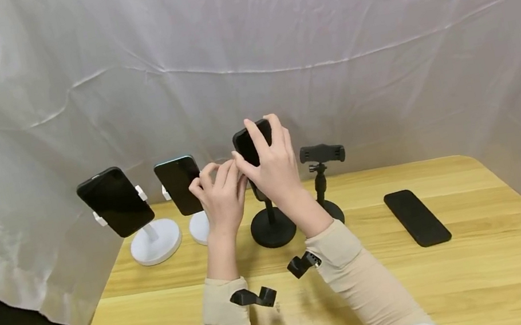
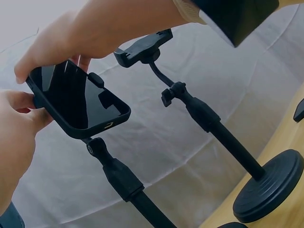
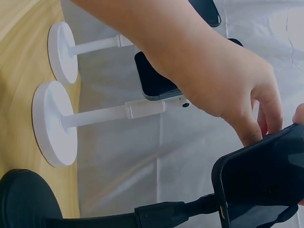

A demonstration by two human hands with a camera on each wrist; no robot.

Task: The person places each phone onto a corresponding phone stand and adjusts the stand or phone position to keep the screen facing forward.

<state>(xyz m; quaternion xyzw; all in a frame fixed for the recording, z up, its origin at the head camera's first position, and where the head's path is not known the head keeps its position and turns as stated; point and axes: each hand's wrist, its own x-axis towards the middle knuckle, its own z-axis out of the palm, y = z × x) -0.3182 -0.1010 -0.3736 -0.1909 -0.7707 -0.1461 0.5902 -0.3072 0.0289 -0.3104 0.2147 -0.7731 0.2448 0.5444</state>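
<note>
A black smartphone (image 1: pixel 246 147) sits in the clamp of a black phone stand (image 1: pixel 273 229), its dark screen facing me. My right hand (image 1: pixel 275 165) grips the phone from above, with fingers spread over its top and right side and the thumb at its left edge. At the phone's left edge, my left hand (image 1: pixel 222 199) pinches a small dark part of the stand's clamp (image 2: pixel 38 100). The left wrist view shows another clamp piece (image 2: pixel 96 80) on the opposite edge. In the right wrist view the left fingertips touch the phone's (image 3: pixel 261 178) long edge.
Left of the hands, two white stands hold phones: a black one (image 1: pixel 116 202) and a blue-edged one (image 1: pixel 179 184). A second black stand (image 1: pixel 322 154) with a bare clamp is just right. Another black phone (image 1: pixel 417 217) lies on the wooden table (image 1: pixel 497 260). Grey cloth (image 1: pixel 236 27) hangs behind.
</note>
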